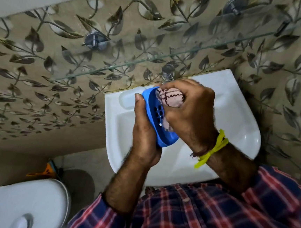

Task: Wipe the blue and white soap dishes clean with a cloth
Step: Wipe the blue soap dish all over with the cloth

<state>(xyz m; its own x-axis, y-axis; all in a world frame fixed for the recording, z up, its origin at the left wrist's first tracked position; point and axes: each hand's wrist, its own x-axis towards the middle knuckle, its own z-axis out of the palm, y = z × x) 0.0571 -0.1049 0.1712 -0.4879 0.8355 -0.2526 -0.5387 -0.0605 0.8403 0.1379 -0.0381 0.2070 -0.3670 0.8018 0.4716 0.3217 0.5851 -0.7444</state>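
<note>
1. Wall: beige tile, dark leaf-and-vine pattern.
2. Glass shelf on wall brackets, above the white washbasin.
3. Chrome tap at the basin's back edge.
4. White toilet cistern, lower left, with chrome flush button.

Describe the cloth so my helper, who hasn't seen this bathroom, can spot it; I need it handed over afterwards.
Find the white sink against the leaf-patterned wall; both hands work above it. The left hand holds a blue soap dish, and the right hand grips the cloth bunched inside it. It is the only fabric there: pale pink with dark wavy lines.
</note>
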